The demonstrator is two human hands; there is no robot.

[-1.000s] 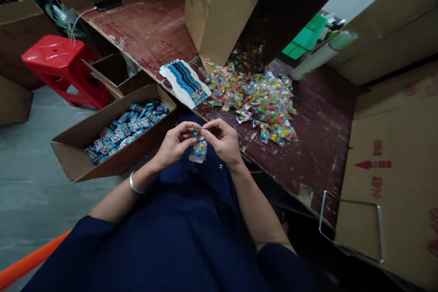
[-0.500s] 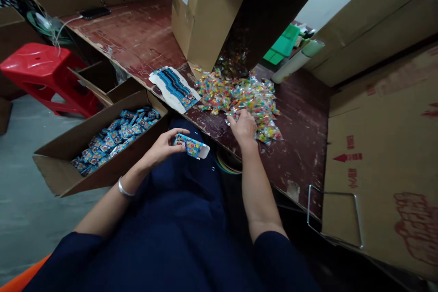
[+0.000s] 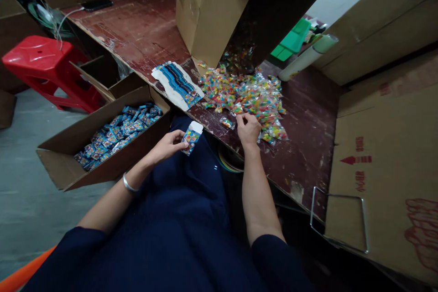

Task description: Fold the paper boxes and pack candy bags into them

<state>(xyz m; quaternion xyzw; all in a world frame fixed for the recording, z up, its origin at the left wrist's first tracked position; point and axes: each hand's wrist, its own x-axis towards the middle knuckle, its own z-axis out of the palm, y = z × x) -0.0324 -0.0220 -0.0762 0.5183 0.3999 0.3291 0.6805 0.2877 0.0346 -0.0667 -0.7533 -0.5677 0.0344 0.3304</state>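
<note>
My left hand (image 3: pixel 169 144) holds a small printed paper box (image 3: pixel 191 137) above my lap, its open white flap pointing up toward the table. My right hand (image 3: pixel 248 128) rests on the near edge of a heap of clear candy packets (image 3: pixel 246 93) on the worn red-brown table (image 3: pixel 308 146), fingers pinched on one packet at the pile's edge. One loose candy packet (image 3: pixel 227 122) lies just left of that hand. A stack of flat blue box blanks (image 3: pixel 178 84) lies on the table left of the heap.
A cardboard tray (image 3: pixel 54 169) of filled blue boxes (image 3: pixel 116 132) sits at my left. A tall tipped carton (image 3: pixel 219 4) spills candy at the back. A red stool (image 3: pixel 44 66), a phone (image 3: pixel 97 4), a green bin (image 3: pixel 290 41), a roll (image 3: pixel 308 57) and big cartons (image 3: pixel 386 173) surround.
A second ago both hands worked the small box together over my lap. My right hand then left it and reached to the candy heap, while my left hand turned the box upright.
</note>
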